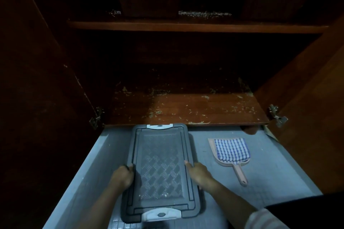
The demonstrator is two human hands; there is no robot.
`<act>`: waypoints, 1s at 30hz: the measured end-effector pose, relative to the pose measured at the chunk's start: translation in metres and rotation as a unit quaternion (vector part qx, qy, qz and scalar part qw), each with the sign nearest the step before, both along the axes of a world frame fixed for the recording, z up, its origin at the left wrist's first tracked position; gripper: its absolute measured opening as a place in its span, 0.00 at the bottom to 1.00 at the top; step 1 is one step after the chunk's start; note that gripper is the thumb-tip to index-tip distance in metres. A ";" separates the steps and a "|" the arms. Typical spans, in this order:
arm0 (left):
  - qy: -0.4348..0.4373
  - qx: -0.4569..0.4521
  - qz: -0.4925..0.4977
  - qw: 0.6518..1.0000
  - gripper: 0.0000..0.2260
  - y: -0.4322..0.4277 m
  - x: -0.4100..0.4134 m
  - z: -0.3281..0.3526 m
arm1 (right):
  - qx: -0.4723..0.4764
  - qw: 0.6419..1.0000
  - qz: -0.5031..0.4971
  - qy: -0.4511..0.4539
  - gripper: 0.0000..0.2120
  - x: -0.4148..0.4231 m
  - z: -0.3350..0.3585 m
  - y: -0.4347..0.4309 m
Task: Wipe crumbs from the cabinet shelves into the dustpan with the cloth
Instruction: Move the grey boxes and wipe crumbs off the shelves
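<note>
While the cabinet (pixel 186 72) stands open with both doors swung wide, a grey plastic box (pixel 160 163) with a patterned lid sits on the grey floor (pixel 270 163) at 6 o'clock, its far end touching the cabinet's front edge. The left hand (pixel 122 176) grips the box at its 9 o'clock side, fingers curled over the lid's rim. The right hand (pixel 200 174) holds the 3 o'clock side, thumb lying along the top of the rim; its other fingers are hidden down the side of the box. A striped sleeve (pixel 264 219) shows at 5 o'clock.

At 3 o'clock from the box, apart from it, a pink dustpan (pixel 240 174) lies flat on the floor, handle pointing toward 5 o'clock. A folded blue-and-white checked cloth (pixel 230 149) rests on its pan, untouched by either hand.

Pale crumbs (pixel 158 112) are scattered across the lower shelf (pixel 204 106), thickest toward the back and along the front lip. More specks show on the upper shelf (pixel 186 26) at 12 o'clock, though the dark hides most of it. Metal hinges (pixel 277 115) show at both lower corners of the opening.
</note>
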State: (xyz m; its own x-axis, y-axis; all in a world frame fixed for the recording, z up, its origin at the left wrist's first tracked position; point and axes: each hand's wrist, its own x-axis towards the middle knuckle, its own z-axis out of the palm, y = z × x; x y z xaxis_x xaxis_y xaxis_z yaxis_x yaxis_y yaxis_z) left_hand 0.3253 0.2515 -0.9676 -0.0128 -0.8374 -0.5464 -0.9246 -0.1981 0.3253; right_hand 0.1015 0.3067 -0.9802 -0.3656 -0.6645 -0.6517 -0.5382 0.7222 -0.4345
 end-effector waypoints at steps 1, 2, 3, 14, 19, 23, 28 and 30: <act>0.009 0.001 0.010 1.000 0.21 -0.001 -0.002 -0.001 | -0.014 1.000 -0.014 0.015 0.30 0.000 0.002 0.001; 0.016 0.002 0.028 0.999 0.23 0.000 -0.004 0.000 | -0.029 0.999 -0.028 0.036 0.29 0.001 0.006 0.002; 0.021 -0.005 0.045 0.999 0.24 0.001 -0.006 0.001 | -0.042 0.996 -0.041 0.062 0.29 0.002 0.010 0.003; 0.052 -0.164 0.104 0.980 0.28 0.025 -0.049 0.068 | -0.144 0.979 -0.095 0.109 0.29 -0.029 0.069 0.015; 0.088 -0.185 0.130 0.970 0.29 0.031 -0.055 0.094 | -0.195 0.971 -0.080 0.109 0.28 -0.045 0.115 0.016; 0.134 -0.209 0.127 0.960 0.29 0.025 -0.067 0.128 | -0.235 0.961 -0.089 0.114 0.25 -0.061 0.146 0.018; 0.108 -0.227 0.051 0.967 0.29 0.016 -0.111 0.167 | -0.264 0.942 -0.162 0.126 0.27 -0.104 0.190 0.020; 0.110 -0.218 0.043 0.969 0.30 0.019 -0.134 0.172 | -0.268 0.933 -0.195 0.140 0.28 -0.127 0.204 0.022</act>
State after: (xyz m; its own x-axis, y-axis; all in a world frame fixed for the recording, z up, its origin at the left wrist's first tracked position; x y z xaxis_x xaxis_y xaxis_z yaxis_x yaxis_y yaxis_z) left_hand 0.1912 0.2702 -0.7953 -0.0085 -0.9912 -0.1323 -0.8102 -0.0708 0.5819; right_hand -0.0253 0.3290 -0.7767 -0.7544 -0.6478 -0.1060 -0.4263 0.6063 -0.6713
